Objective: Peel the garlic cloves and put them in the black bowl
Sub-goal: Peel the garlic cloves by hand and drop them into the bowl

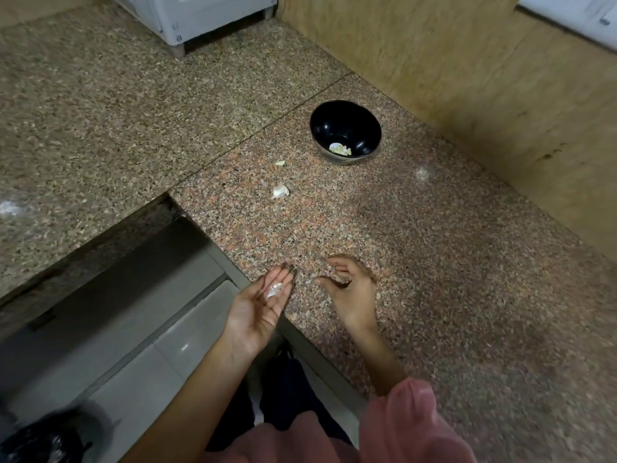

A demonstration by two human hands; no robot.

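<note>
**Hands apart at the near edge, peeled cloves in the bowl**

I see both hands low over the near edge of the granite desk (417,235). The left hand (257,307) lies palm up with its fingers straight and together, half past the desk's edge. A small white piece of garlic (275,290) rests on those fingers; I cannot tell whether it is clove or only skin. The right hand (352,290) hovers just beside it, apart from it, with thumb and forefinger spread and the other fingers loosely curled, gripping nothing that I can make out. A pink sleeve (412,416) covers that forearm.

The black bowl (334,120) stands upright toward the far edge of the desk, near the wooden panel (467,81). A few peeled cloves (340,149) lie in its bottom. Between the bowl and the hands, an unpeeled-looking clove (279,191) lies on the desk, with a smaller pale piece (280,163) nearer the bowl.
</note>
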